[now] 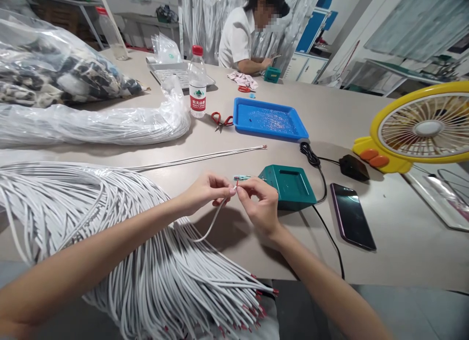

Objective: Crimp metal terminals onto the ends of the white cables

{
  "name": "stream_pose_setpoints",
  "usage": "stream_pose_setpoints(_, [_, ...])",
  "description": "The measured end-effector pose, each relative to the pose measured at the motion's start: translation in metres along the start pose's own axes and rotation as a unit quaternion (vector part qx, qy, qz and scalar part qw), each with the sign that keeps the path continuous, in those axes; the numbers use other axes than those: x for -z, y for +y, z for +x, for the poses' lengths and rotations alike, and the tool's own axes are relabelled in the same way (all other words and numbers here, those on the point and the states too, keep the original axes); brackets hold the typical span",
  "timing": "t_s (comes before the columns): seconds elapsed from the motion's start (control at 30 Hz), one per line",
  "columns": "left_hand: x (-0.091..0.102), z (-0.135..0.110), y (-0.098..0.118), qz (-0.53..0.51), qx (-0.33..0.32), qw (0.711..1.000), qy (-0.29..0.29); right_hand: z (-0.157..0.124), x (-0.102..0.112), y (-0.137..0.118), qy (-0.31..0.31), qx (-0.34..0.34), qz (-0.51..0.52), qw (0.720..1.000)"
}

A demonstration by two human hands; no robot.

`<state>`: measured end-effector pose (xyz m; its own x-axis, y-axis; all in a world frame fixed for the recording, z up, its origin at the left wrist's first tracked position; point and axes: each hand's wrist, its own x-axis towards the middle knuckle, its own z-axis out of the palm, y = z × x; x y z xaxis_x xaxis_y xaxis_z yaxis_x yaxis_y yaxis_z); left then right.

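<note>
Between the fingertips of my left hand (214,189) is a white cable (214,218), pinched near its end. My right hand (261,203) pinches the same end, where a short red wire tip pokes up. Just beyond my fingers sits a green box-shaped device (287,183), with a small light-blue and metal part sticking out of its left side. A large bundle of white cables (154,252) with red ends fans out under my left forearm and over the table's front edge. A few straight white cables (205,158) lie apart behind my hands.
Behind lie a blue tray (271,120) with small scraps, red-handled snips (222,121) and a water bottle (198,83). Plastic-wrapped cables (91,125) are at left. To the right are a phone (352,216), a black adapter (353,168) and a yellow fan (421,127). A person (242,37) sits opposite.
</note>
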<state>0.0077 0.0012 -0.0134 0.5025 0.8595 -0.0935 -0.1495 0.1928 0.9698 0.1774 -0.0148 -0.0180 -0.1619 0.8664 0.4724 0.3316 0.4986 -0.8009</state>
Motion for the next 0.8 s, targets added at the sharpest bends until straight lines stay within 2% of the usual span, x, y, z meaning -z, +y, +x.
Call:
stream_pose_setpoints(0.13, [0.001, -0.001, 0.001, -0.024, 0.023, 0.999, -0.012, 0.0, 0.0, 0.0, 0.002, 0.012, 0.008, 1.0])
stream_pose_setpoints(0.2, [0.002, -0.001, 0.002, -0.049, 0.045, 0.998, -0.02, -0.001, 0.001, 0.002, 0.007, 0.043, -0.01, 0.999])
stream_pose_setpoints(0.27, [0.003, -0.001, 0.003, -0.082, 0.07, 0.994, -0.028, -0.001, 0.002, 0.006, 0.014, 0.114, -0.053, 0.992])
stream_pose_setpoints(0.37, [0.002, 0.0, 0.005, -0.122, 0.093, 0.988, -0.027, 0.0, 0.006, 0.013, 0.003, 0.25, -0.138, 0.958])
stream_pose_setpoints(0.43, [0.001, 0.0, 0.008, -0.13, 0.112, 0.985, -0.014, 0.002, 0.009, 0.015, -0.02, 0.298, -0.175, 0.938])
stream_pose_setpoints(0.47, [0.001, 0.0, 0.009, -0.132, 0.124, 0.983, -0.009, 0.004, 0.011, 0.016, -0.03, 0.301, -0.178, 0.937])
stream_pose_setpoints(0.57, [0.002, -0.001, 0.011, -0.123, 0.152, 0.981, -0.015, 0.009, 0.014, 0.012, -0.061, 0.233, -0.117, 0.964])
stream_pose_setpoints(0.67, [0.005, -0.001, 0.009, -0.104, 0.133, 0.985, -0.036, 0.011, 0.013, 0.007, -0.079, 0.093, -0.002, 0.993])
stream_pose_setpoints(0.73, [0.006, -0.001, 0.008, -0.105, 0.109, 0.988, -0.035, 0.011, 0.012, 0.006, -0.051, -0.013, 0.086, 0.995])
stream_pose_setpoints(0.8, [0.007, 0.0, 0.008, -0.111, 0.095, 0.989, -0.026, 0.009, 0.009, 0.005, -0.013, -0.103, 0.168, 0.98])
